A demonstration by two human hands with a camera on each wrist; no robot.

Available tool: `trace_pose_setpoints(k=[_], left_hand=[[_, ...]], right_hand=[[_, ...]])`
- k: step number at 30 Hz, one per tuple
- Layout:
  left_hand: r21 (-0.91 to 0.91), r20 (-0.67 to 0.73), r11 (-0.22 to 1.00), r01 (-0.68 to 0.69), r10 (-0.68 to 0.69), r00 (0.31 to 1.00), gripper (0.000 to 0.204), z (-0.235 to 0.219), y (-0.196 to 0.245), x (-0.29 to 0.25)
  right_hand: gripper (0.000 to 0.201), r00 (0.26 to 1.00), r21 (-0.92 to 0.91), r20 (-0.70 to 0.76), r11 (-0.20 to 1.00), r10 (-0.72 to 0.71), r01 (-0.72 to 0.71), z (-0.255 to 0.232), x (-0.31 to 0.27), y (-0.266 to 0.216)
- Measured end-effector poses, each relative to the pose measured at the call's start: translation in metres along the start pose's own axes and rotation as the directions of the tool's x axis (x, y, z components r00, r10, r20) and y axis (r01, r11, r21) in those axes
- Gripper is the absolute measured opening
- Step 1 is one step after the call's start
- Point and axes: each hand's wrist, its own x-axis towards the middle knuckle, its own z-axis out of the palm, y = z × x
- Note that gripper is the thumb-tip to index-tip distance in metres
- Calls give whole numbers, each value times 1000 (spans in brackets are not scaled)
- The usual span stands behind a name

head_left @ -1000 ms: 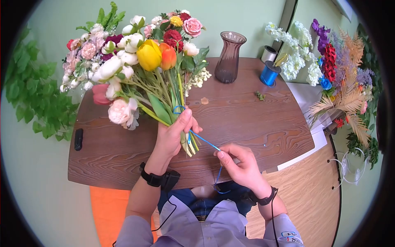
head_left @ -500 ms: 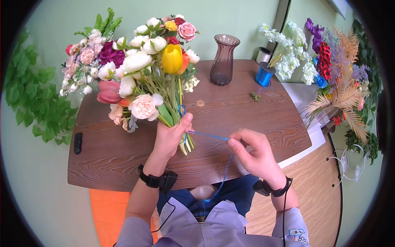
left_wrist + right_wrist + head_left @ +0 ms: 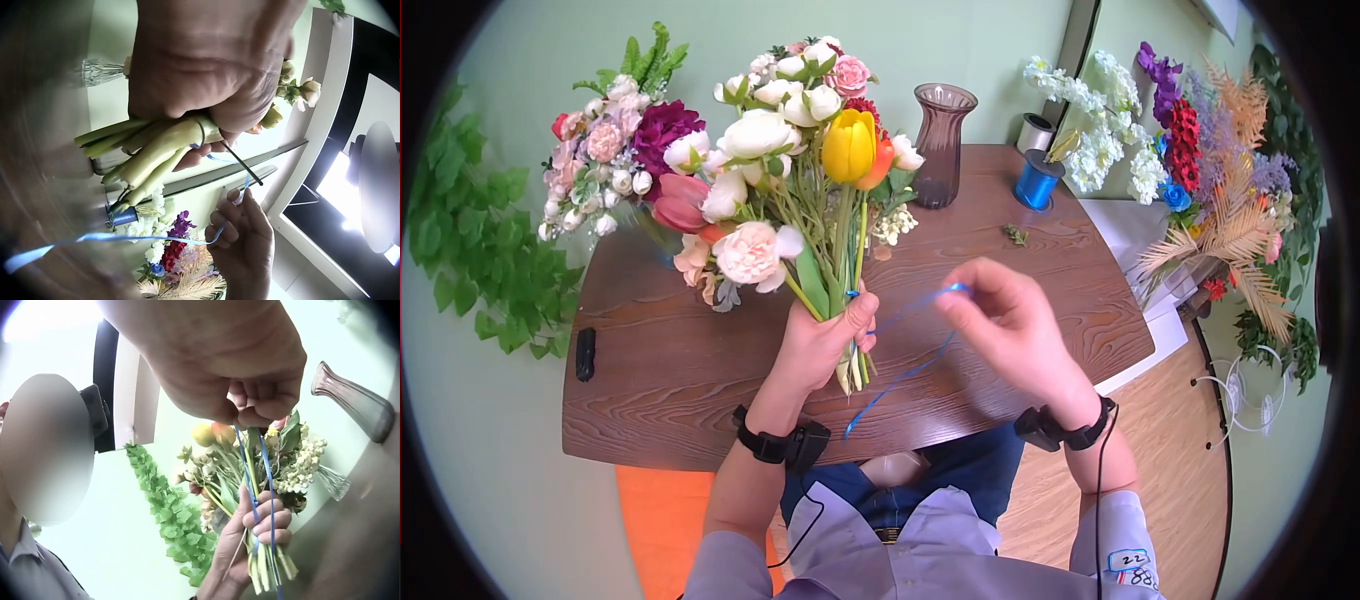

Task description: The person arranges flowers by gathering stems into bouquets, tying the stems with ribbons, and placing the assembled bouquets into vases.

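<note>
My left hand (image 3: 832, 342) grips the gathered stems of a bouquet (image 3: 800, 225) and holds it upright over the table's front half. White blooms, a yellow tulip (image 3: 849, 147), an orange one and a pale pink flower (image 3: 748, 256) make up its head. The cut stem ends (image 3: 156, 147) stick out below the fist. Blue ribbon (image 3: 267, 469) circles the stems by the left thumb and runs across to my right hand (image 3: 1007, 320), which pinches it between thumb and fingers. Beyond the pinch, the ribbon's loose tail (image 3: 890, 390) hangs down over the tabletop.
A purple glass vase (image 3: 941, 150) stands at the back of the brown table (image 3: 1000, 370). Right of it are a blue ribbon spool (image 3: 1037, 182) and a leaf sprig (image 3: 1014, 235). More flowers flank the table on both sides. A black object (image 3: 585, 354) lies at the left edge.
My right hand has moved up and outward, drawing the ribbon, whose tail now swings left over the table. The bouquet has turned more upright and shifted right in my left hand's grip.
</note>
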Motion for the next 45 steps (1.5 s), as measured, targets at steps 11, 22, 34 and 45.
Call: trace_pose_setpoints(k=[11, 22, 34, 45], left_hand=[[199, 48, 979, -49, 40, 998, 24, -5, -3, -3], [-1, 59, 999, 39, -39, 997, 14, 1, 7, -4], [-81, 87, 995, 58, -50, 995, 12, 0, 12, -2], [-86, 90, 974, 208, -200, 976, 17, 0, 6, -1]], right_hand=[[20, 989, -230, 139, 970, -44, 76, 37, 38, -5], [18, 942, 230, 189, 920, 277, -317, 19, 49, 12], [24, 833, 288, 458, 835, 311, -470, -69, 38, 4], [23, 917, 498, 198, 770, 346, -398, -56, 33, 7]])
